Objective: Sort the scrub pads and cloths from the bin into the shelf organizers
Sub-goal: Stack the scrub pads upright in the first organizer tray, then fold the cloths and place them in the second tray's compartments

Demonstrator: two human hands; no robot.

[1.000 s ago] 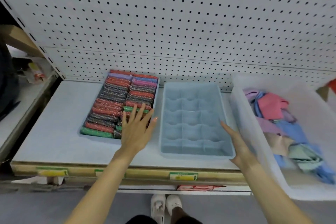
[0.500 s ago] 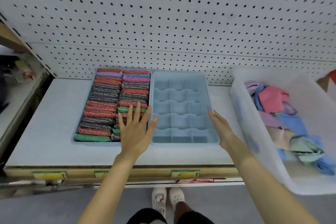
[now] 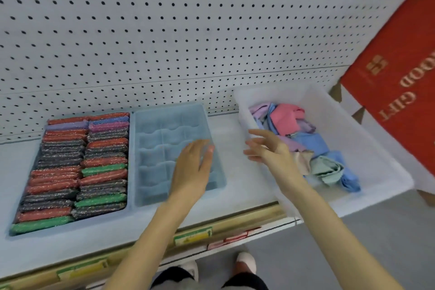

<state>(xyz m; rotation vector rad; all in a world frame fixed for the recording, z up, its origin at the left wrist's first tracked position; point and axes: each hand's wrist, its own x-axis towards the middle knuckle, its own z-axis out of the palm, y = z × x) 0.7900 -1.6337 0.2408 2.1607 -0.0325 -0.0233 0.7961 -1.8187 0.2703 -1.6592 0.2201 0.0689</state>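
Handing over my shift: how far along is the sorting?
Done: left organizer is packed with scrub pads. In hand: nothing; left hand and right hand are open, the right at the bin. Left: cloths lie in the bin; the divided organizer is empty.

A white pegboard (image 3: 188, 30) backs the shelf (image 3: 235, 179), with a red box (image 3: 397, 92) lettered GOOD GIFT at right.

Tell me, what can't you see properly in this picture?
All in the head view:
1. Cloths in the bin: the lower ones are buried under the top ones, so they can't be counted.
2. Empty tray: the left hand covers some near compartments.
3. Red box: cut off by the right edge, so its lettering is incomplete.
4. Shelf label: print too blurred to read.
5. Right hand: fingers blurred; can't tell whether it touches the bin.
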